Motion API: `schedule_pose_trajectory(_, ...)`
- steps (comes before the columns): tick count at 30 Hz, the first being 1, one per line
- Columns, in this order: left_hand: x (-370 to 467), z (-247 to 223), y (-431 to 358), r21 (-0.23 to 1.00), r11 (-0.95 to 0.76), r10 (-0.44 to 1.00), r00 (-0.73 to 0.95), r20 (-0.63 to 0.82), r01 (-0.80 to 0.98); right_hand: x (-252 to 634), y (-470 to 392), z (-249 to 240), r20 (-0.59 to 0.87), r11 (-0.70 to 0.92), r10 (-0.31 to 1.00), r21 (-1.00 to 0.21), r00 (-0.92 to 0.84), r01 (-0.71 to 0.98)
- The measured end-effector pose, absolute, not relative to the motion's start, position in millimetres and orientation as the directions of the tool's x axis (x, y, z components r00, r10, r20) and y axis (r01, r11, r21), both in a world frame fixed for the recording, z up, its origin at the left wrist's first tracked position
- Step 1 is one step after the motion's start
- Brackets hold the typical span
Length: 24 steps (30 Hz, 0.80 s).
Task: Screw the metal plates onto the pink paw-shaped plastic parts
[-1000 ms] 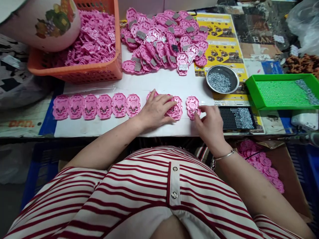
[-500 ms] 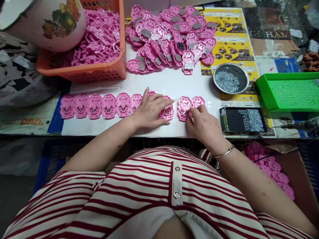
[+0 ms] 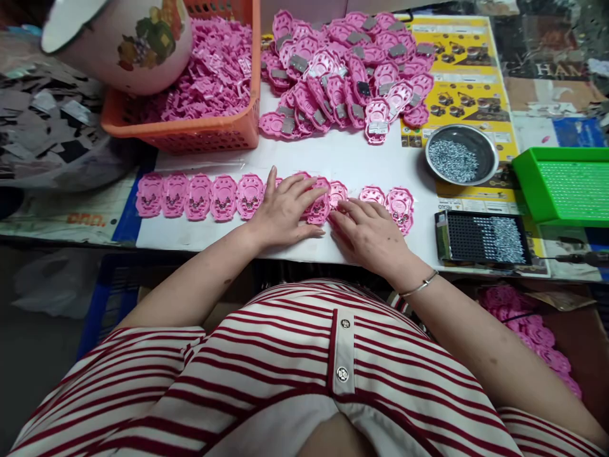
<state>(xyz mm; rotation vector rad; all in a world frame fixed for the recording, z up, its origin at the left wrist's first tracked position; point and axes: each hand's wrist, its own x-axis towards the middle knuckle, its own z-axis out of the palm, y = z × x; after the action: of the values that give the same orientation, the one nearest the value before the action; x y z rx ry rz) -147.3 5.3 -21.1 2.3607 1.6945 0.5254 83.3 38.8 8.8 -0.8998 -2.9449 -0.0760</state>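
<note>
A row of pink plastic casings point(image 3: 223, 198) with small metal bits in them lies on white paper before me. My left hand point(image 3: 288, 209) rests over the row's right part, fingers spread, covering some casings. My right hand point(image 3: 368, 231) has its bent fingertips and thumb together at the lower edge of the row's last casing point(image 3: 338, 192); whatever is between them is hidden. Just right of that, beyond a gap, lie two more casings, one partly under my right hand and one point(image 3: 400, 206) beside it.
An orange basket point(image 3: 190, 136) of small pink parts carries an enamel pot point(image 3: 143, 51). Behind the row is a heap of pink casings point(image 3: 342, 70). To the right are a metal bowl of screws point(image 3: 451, 155), a black screw tray point(image 3: 480, 238), a green tray point(image 3: 537, 190) and a screwdriver-like tool point(image 3: 585, 257).
My right hand has moved left, from the separate pair of casings to the row's last casing. My left hand stays over the row. The whole view has shifted slightly.
</note>
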Motion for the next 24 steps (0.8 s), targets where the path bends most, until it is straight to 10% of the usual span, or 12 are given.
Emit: schedule_pose_trajectory(24,-154,-17,-7,0.333,-0.295,0.952,0.245,0.185,0.896,81,40,10,0.031,0.869,0.490,0.066,-0.871,0.491)
